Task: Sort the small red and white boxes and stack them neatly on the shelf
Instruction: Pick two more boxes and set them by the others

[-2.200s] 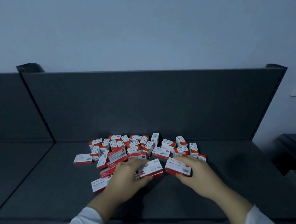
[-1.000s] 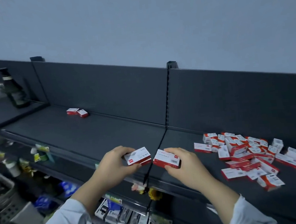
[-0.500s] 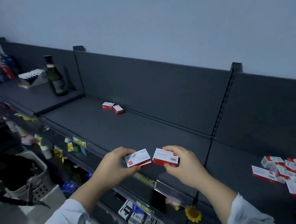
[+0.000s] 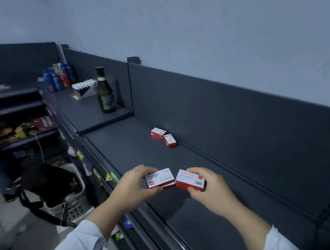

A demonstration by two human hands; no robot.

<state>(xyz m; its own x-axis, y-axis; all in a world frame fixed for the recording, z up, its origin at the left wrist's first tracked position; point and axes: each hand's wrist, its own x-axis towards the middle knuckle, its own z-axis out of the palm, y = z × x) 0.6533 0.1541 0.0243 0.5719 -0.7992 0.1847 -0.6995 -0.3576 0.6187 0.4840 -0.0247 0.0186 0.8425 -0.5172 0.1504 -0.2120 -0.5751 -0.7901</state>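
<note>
My left hand [image 4: 133, 187] grips a small red and white box [image 4: 160, 178], with what looks like a second box under it. My right hand [image 4: 211, 189] grips another red and white box [image 4: 190, 181] just to the right; the two almost touch. Both hang just above the dark grey shelf [image 4: 142, 151] near its front edge. Farther back on the shelf, close to the back panel, lie two more red and white boxes [image 4: 157, 132] [image 4: 169, 140], side by side. The big pile of boxes is out of view.
A green glass bottle [image 4: 105, 92] stands on the neighbouring shelf section to the left, with a white carton [image 4: 84, 89] and blue and red cans [image 4: 57, 76] behind it. Lower shelves hold packaged goods. A grey basket with a black bag [image 4: 50, 183] sits on the floor at left.
The view has swung left, away from the pile. Both hands, each still holding its box, have travelled along the shelf toward the two boxes lying at the back.
</note>
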